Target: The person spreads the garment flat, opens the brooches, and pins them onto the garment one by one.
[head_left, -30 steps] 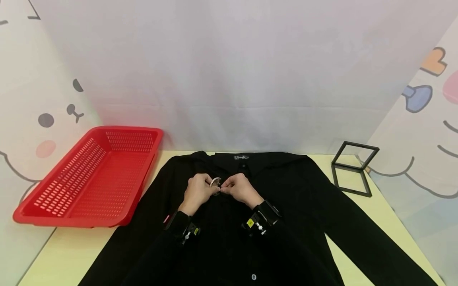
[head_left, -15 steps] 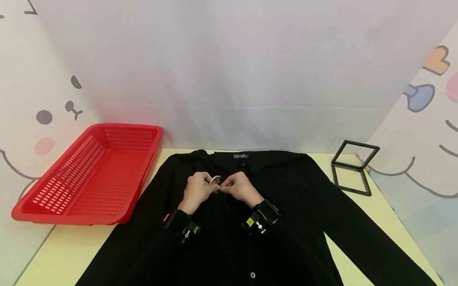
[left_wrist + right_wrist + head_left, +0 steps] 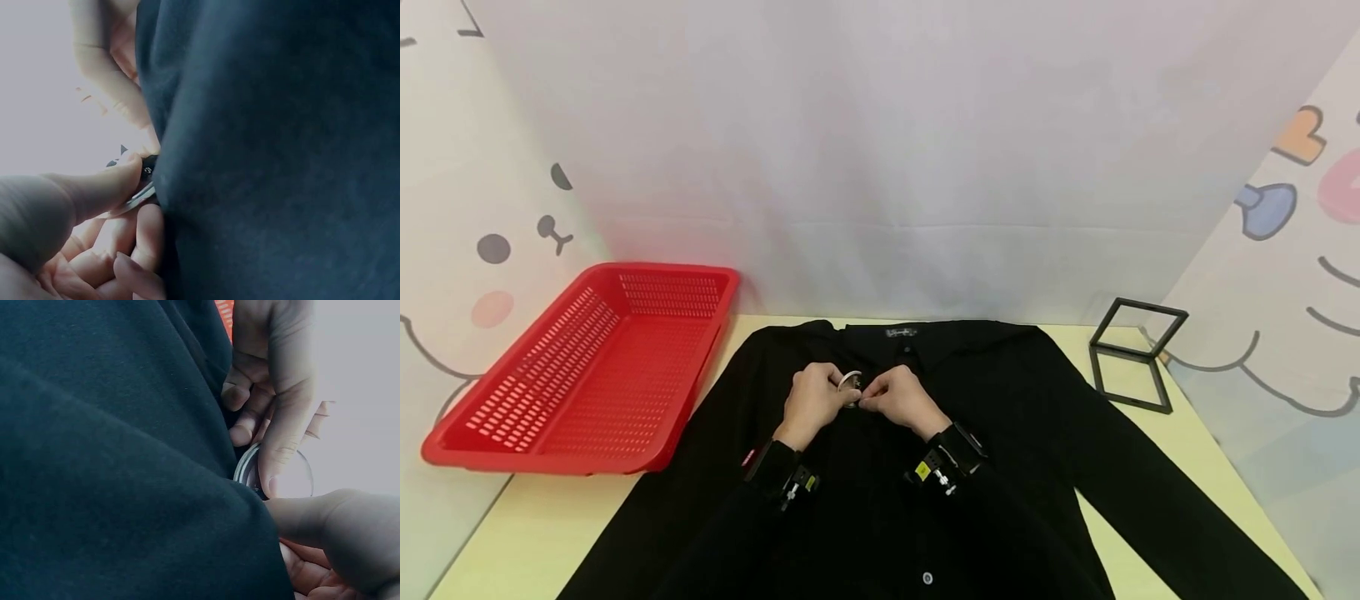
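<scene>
A small round brooch-like ornament (image 3: 851, 382) with a pale metal rim is close over the chest of a black button-up shirt (image 3: 1000, 392), which lies spread with its collar away from me. My left hand (image 3: 812, 403) grips the ornament between thumb and fingers. From the other side, the thumb and forefinger of my right hand (image 3: 904, 402) pinch at its right edge; whether they also hold cloth I cannot tell. A small black part with a glint (image 3: 148, 169) shows beside my left thumb. In the right wrist view, the rimmed disc (image 3: 299, 472) looks glassy, and shirt cloth hides part of the hands.
A red perforated basket (image 3: 730, 287) stands at the left. Two hinged black square frames (image 3: 1133, 354) stand at the right on the pale yellow table (image 3: 535, 517). A white curtain (image 3: 880, 167) rises behind, with cartoon-printed panels at both sides.
Both hands stay at the same spot over the shirt, with the ornament tilting slightly between the fingers. The head view shifts a little.
</scene>
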`<state>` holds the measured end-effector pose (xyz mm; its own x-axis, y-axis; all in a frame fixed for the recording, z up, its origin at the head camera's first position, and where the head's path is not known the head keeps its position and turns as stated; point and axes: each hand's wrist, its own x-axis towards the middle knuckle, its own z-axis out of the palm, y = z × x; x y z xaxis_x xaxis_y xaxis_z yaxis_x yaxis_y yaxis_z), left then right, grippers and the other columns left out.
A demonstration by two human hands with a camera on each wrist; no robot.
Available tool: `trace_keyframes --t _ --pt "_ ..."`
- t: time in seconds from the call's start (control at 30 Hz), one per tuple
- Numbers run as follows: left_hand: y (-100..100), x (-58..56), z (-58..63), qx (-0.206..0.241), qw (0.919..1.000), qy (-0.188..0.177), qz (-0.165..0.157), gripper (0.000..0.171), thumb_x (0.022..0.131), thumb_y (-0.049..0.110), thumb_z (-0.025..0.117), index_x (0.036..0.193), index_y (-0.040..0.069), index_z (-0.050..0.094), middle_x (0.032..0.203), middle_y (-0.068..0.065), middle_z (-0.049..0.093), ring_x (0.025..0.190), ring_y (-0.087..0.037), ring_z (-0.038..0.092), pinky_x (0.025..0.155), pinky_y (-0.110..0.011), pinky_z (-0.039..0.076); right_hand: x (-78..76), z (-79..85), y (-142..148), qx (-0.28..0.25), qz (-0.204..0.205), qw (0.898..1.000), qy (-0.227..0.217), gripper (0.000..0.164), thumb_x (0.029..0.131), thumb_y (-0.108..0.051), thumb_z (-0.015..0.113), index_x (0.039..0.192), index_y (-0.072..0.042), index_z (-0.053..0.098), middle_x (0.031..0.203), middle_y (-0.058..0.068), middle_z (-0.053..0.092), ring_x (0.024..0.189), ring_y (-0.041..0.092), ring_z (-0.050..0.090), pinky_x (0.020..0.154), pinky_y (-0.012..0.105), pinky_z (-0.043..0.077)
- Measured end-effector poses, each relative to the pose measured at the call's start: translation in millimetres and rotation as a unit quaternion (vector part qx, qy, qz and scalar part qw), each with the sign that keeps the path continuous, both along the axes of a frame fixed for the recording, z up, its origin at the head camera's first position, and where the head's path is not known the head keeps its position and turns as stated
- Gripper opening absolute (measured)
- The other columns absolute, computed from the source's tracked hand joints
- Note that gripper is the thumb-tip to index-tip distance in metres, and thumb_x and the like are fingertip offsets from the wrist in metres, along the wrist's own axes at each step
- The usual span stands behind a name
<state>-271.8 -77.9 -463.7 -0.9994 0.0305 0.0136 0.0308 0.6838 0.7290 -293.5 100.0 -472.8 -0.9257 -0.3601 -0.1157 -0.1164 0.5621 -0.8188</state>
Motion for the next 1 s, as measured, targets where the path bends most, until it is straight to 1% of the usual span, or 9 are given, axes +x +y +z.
trace_keyframes --t 0.1,0.27,0.43,0.5,0.63,0.8,1.0 --pt "0.0 -1.3 0.1 0.001 1.0000 -0.005 0.000 0.013 0.093 0.022 0.079 0.089 0.014 0.069 0.080 -0.002 0.063 0.068 -0.015 0.055 0.059 -0.031 0.041 0.3 0.6 0.7 -0.001 0.002 1.000 0.003 0.009 0.095 -0.009 0.074 0.088 -0.010 0.080 0.090 0.004 0.073 0.074 0.017 0.064 0.070 0.031 0.052" --pt "-0.4 -3.3 0.2 0.003 0.9999 -0.012 0.004 0.013 0.093 0.023 0.079 0.089 0.014 0.070 0.079 -0.002 0.063 0.067 -0.015 0.055 0.059 -0.031 0.041 0.9 -0.4 -0.6 0.005 -0.012 1.000 0.000 0.012 0.099 -0.010 0.069 0.096 -0.008 0.080 0.098 0.007 0.074 0.079 0.016 0.065 0.073 0.032 0.051" --pt "-1.1 -3.4 -1.2 -0.002 1.0000 -0.005 0.003 0.012 0.093 0.023 0.079 0.086 0.014 0.074 0.074 -0.001 0.064 0.062 -0.016 0.053 0.056 -0.031 0.037 2.4 -0.1 -2.4 0.008 -0.023 1.000 0.002 0.018 0.103 -0.013 0.063 0.096 -0.008 0.079 0.095 0.005 0.073 0.076 0.015 0.061 0.071 0.031 0.047" --pt "-0.8 -3.0 -2.4 -0.002 1.0000 -0.001 0.002 0.012 0.093 0.023 0.079 0.085 0.015 0.075 0.073 0.000 0.065 0.060 -0.016 0.053 0.055 -0.031 0.036 2.8 0.4 -2.6 0.009 -0.027 1.000 0.000 0.019 0.104 -0.015 0.062 0.096 -0.009 0.078 0.093 0.005 0.072 0.074 0.016 0.060 0.070 0.032 0.046" --pt "0.4 -2.2 -2.7 -0.002 0.9999 0.011 0.003 0.011 0.092 0.023 0.079 0.084 0.016 0.077 0.073 0.002 0.068 0.059 -0.015 0.053 0.053 -0.030 0.036 3.7 1.5 -2.7 0.009 -0.035 0.999 -0.007 0.019 0.104 -0.018 0.063 0.097 -0.009 0.078 0.094 0.005 0.072 0.075 0.016 0.061 0.070 0.031 0.047" --pt "1.2 -2.5 -2.2 -0.003 0.9999 0.009 0.008 0.010 0.090 0.023 0.081 0.083 0.016 0.078 0.071 0.002 0.069 0.056 -0.015 0.053 0.051 -0.028 0.034 3.7 0.4 -3.1 0.006 -0.047 0.999 -0.014 0.019 0.103 -0.020 0.065 0.096 -0.009 0.079 0.096 0.005 0.074 0.073 0.016 0.061 0.067 0.029 0.047" --pt "0.5 -0.7 -1.3 -0.004 0.9999 0.008 0.010 0.006 0.090 0.021 0.082 0.085 0.017 0.080 0.073 0.003 0.070 0.058 -0.014 0.055 0.053 -0.029 0.036 3.3 -1.5 -3.7 0.004 -0.043 0.999 -0.008 0.019 0.103 -0.020 0.065 0.097 -0.009 0.079 0.096 0.006 0.074 0.071 0.016 0.060 0.066 0.029 0.047"
